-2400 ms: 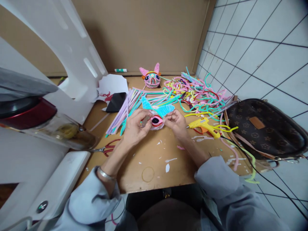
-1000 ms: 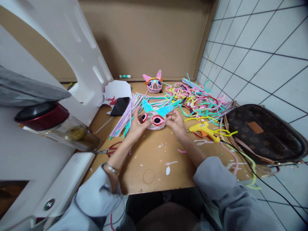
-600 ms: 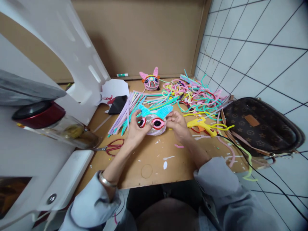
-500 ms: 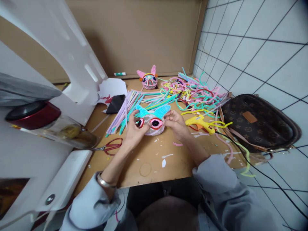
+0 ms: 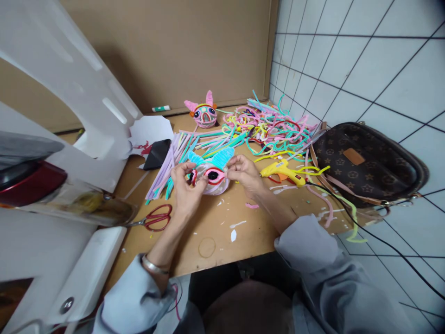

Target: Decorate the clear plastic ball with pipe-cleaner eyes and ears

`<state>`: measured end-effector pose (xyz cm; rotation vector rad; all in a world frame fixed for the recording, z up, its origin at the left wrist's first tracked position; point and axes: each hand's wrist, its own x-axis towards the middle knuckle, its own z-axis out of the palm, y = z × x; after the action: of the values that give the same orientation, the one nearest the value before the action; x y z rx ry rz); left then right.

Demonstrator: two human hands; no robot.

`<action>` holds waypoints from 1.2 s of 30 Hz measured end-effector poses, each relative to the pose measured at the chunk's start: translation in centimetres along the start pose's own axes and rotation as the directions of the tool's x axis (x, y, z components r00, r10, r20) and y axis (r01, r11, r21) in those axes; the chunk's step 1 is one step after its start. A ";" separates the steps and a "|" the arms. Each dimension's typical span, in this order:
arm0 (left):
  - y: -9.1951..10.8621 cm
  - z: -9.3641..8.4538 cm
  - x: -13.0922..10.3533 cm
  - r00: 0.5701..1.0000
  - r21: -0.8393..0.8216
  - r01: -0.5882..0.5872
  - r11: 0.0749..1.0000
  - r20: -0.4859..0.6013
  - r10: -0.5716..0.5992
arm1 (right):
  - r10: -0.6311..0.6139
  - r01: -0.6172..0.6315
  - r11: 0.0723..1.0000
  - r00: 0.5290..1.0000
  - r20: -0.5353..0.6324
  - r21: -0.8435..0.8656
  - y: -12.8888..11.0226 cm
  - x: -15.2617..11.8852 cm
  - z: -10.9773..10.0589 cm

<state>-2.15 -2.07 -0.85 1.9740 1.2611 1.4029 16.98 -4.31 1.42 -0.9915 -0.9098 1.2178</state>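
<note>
1. Turquoise ears are kept uppermost on the small craft head (image 5: 217, 188); it is held between both hands just above the near part of the table (image 5: 194, 250), the face apparently angled so that it can be watched from above.

2. By the left hand (image 5: 187, 194) one side is being steadied; its fingers are curved around that side, the thumb laid by the pink-and-red eye piece (image 5: 213, 176), presumably as a brace.

3. By the right hand (image 5: 245, 177) the outer corner of that eye piece is being pinched, thumb and forefinger drawn narrow; a fine grip seems chosen for so small an edge; whether the head's rim is caught too cannot be told.

4. Yellow glue gun (image 5: 283, 172) is laid just beside the right hand, nozzle towards it; within easy reach, it seems; the red-handled scissors (image 5: 158, 218) are left beside the left forearm.

5. Behind, the pink-eared head (image 5: 205, 115) is stood facing forward, perhaps as a pattern; straight stems (image 5: 170, 162) are laid side by side, perhaps for easy picking, apart from the tangled pile (image 5: 278, 132).
</note>
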 end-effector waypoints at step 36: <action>3.5 -0.5 -0.7 0.972 0.009 -0.232 0.973 0.047 0.231 | -0.089 0.074 0.962 0.995 -0.046 -0.262 -1.3 -1.4 0.7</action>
<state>-1.09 -4.52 1.59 2.2088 1.0502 1.4474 16.50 -5.75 2.82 -1.1795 -1.0738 1.0111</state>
